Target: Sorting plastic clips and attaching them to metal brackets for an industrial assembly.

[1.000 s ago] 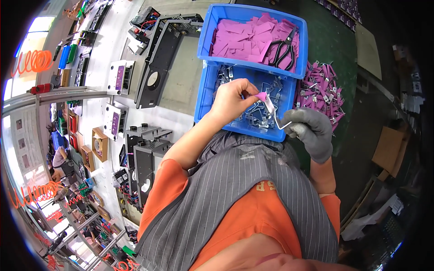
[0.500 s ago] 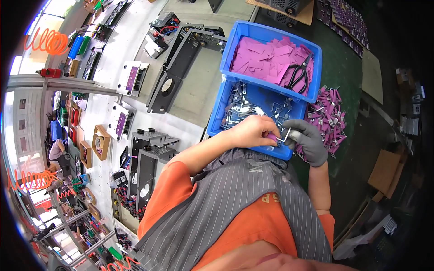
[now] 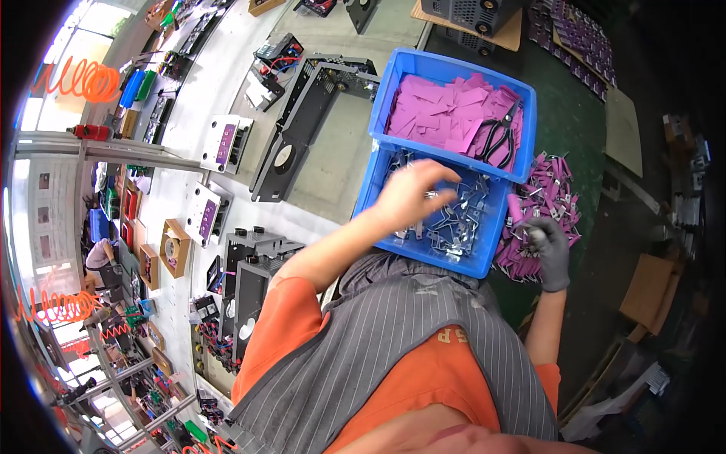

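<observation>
My bare left hand (image 3: 414, 195) hovers over the near blue bin (image 3: 364, 189), thumb and fingers apart, with nothing seen between them. Loose bent metal brackets (image 3: 456, 227) fill that bin. Off its right side, my right hand (image 3: 550, 253) in a grey glove is closed on a metal bracket wrapped in purple sheet (image 3: 516, 207). Below and around it on the green surface lies a pile of purple-wrapped brackets (image 3: 556, 181). The far blue bin (image 3: 452, 59) overlaps the near one and holds many flat purple pieces (image 3: 435, 102), with black-handled pliers (image 3: 497, 144) lying on top.
On the left, a long workbench bears black metal housings (image 3: 291, 140), white units with purple labels (image 3: 224, 144) and small cardboard boxes (image 3: 175, 248). Orange coiled hoses (image 3: 94, 82) hang beyond. More purple parts (image 3: 582, 38) lie at the far right; cardboard (image 3: 649, 291) stands right.
My hands have parted from the bracket they worked on together. The right has carried it right, over the pile; the left has moved back over the near bin and opened.
</observation>
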The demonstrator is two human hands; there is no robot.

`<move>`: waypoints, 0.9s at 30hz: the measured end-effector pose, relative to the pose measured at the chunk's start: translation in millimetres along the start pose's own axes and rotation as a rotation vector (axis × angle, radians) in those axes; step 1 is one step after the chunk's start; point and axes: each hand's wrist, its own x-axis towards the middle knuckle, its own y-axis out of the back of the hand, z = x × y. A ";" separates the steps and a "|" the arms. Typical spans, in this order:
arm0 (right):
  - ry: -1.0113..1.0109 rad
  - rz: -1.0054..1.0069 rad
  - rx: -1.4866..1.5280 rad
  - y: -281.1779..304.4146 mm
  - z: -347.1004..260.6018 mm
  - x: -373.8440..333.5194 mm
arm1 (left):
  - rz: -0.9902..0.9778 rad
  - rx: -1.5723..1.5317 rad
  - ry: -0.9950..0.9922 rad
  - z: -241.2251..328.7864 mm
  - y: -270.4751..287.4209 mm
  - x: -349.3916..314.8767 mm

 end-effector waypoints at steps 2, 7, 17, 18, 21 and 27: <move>0.084 0.209 -0.046 8.3 -3.5 -4.6 | -0.025 0.056 0.169 -5.4 12.7 12.5; 0.371 0.162 -0.104 -17.1 -15.9 -7.4 | -0.324 -0.726 0.376 12.1 -23.9 14.2; 0.613 0.279 -0.321 -39.5 -20.4 4.8 | -0.393 -1.198 0.549 29.9 -65.6 4.6; 0.618 0.244 -0.347 -38.7 -19.0 4.9 | -0.370 -1.259 0.576 29.9 -65.3 5.4; 0.605 0.160 -0.352 -38.5 -14.8 4.7 | -0.351 -1.278 0.603 27.3 -64.3 8.0; 0.660 0.283 -0.339 -40.5 -7.4 1.1 | -0.357 -1.143 0.437 22.4 -77.6 0.7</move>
